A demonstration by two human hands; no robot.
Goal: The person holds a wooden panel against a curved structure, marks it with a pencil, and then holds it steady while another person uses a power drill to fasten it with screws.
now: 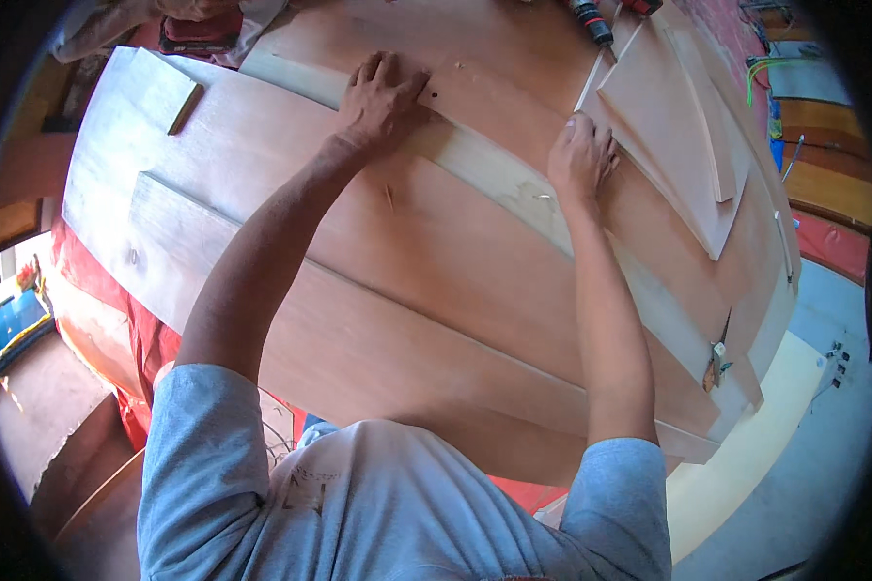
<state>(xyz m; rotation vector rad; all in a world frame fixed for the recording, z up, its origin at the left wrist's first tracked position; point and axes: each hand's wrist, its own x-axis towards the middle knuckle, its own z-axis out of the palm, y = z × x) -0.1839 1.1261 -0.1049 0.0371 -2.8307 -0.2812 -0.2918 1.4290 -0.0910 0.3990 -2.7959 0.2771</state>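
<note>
Large sheets of thin reddish-brown wood (436,290) lie overlapping in front of me, with a paler wooden strip (475,155) running diagonally across them. My left hand (383,102) rests palm down at the far side of this strip, its fingers bent and apart. A small dark hole shows in the wood just right of it. Farther right, my right hand (583,160) is closed, with its fingertips at the lower end of a thin whitish strip (601,82). Its curled fingers hide whatever they may hold.
A drill (591,21) lies at the far edge, right of centre. At the far left, another person's arm (116,21) is beside a red and black tool battery (202,31). Cut wood pieces (669,126) lie at right. Nearer is a scissors-like tool (716,363). Red sheeting (145,334) hangs at left.
</note>
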